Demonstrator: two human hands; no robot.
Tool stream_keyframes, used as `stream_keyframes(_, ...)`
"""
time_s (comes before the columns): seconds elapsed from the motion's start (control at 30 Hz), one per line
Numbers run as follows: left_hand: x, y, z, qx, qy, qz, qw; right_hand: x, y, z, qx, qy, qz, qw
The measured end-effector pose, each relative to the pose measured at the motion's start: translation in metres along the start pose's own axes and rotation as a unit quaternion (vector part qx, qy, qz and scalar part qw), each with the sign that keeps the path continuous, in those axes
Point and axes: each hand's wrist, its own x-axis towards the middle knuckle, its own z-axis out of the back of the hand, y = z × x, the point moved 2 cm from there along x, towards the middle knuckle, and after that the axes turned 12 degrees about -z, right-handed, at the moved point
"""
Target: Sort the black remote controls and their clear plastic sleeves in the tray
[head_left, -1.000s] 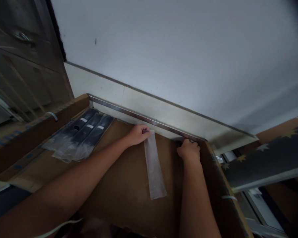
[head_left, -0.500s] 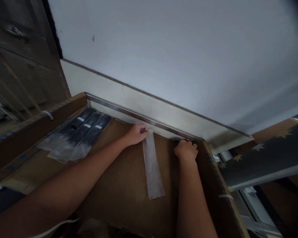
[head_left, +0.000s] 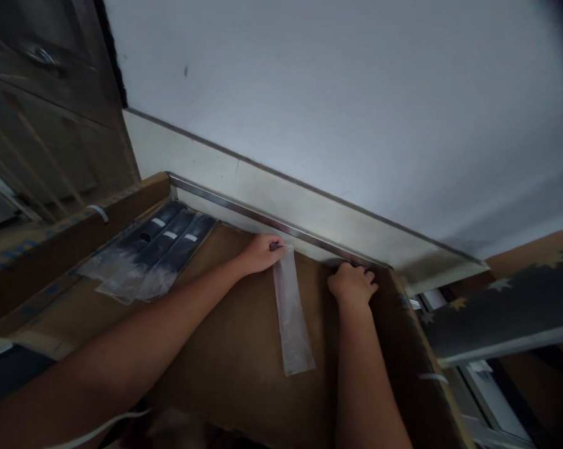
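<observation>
My left hand [head_left: 264, 254] is closed on the top end of a long, narrow clear plastic bag [head_left: 294, 318]. The bag hangs down flat over the brown cardboard [head_left: 234, 330], and a small dark patch shows at the pinching fingers. At the back right corner, my right hand [head_left: 353, 284] has its fingers curled down beside something dark under the metal rail; what they grip is mostly hidden. Several dark flat pieces in clear plastic sleeves [head_left: 169, 246], each with a white label, lie side by side at the back left.
Cardboard walls stand at the left [head_left: 75, 231] and right [head_left: 416, 349], each with a white tie. A metal rail [head_left: 262, 217] runs along the back, against the white wall [head_left: 332, 106]. A dark panel with stars [head_left: 510, 302] is at the right, a door [head_left: 52, 81] at the far left.
The whole view has shifted slightly to the right. Both hands stay in nearly the same places, the left still with the plastic bag.
</observation>
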Motion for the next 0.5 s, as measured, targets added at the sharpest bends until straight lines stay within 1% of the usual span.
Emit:
stream_keyframes(0.07, 0.001, 0.001, 0.001, -0.017, -0.017, 0.007, 1.000, -0.006, 0.010, 0.004, 0.033, -0.005, 0.037, 0.999)
stream_keyframes(0.1, 0.002, 0.002, 0.002, -0.029, -0.031, 0.015, 0.999, -0.009, 0.016, 0.005, 0.073, 0.013, 0.073, 0.995)
stream_keyframes(0.13, 0.002, 0.003, 0.002, -0.042, -0.047, 0.027, 0.998, -0.013, 0.023, 0.005, 0.130, 0.048, 0.117, 0.983)
stream_keyframes(0.17, 0.003, 0.005, 0.003, -0.056, -0.063, 0.041, 0.996, -0.018, 0.029, 0.004, 0.194, 0.102, 0.164, 0.962)
stream_keyframes(0.23, 0.004, 0.007, 0.004, -0.075, -0.091, 0.068, 0.991, -0.027, 0.040, 0.000, 0.300, 0.237, 0.237, 0.893)
stream_keyframes(0.27, 0.004, 0.008, 0.005, -0.081, -0.100, 0.077, 0.989, -0.031, 0.043, -0.002, 0.329, 0.298, 0.257, 0.859)
stream_keyframes(0.3, 0.004, 0.008, 0.005, -0.084, -0.107, 0.083, 0.987, -0.034, 0.044, -0.005, 0.343, 0.344, 0.266, 0.833)
stream_keyframes(0.33, 0.005, 0.009, 0.005, -0.088, -0.112, 0.087, 0.986, -0.036, 0.044, -0.008, 0.349, 0.373, 0.268, 0.817)
stream_keyframes(0.37, 0.005, 0.010, 0.005, -0.094, -0.118, 0.089, 0.985, -0.036, 0.043, -0.010, 0.355, 0.385, 0.269, 0.808)
stream_keyframes(0.4, 0.006, 0.010, 0.005, -0.103, -0.126, 0.093, 0.982, -0.035, 0.041, -0.011, 0.361, 0.383, 0.269, 0.806)
stream_keyframes(0.43, 0.007, 0.011, 0.005, -0.114, -0.137, 0.100, 0.979, -0.032, 0.039, -0.012, 0.364, 0.370, 0.269, 0.811)
stream_keyframes(0.5, 0.008, 0.015, 0.005, -0.132, -0.167, 0.115, 0.970, -0.026, 0.035, -0.012, 0.351, 0.332, 0.265, 0.835)
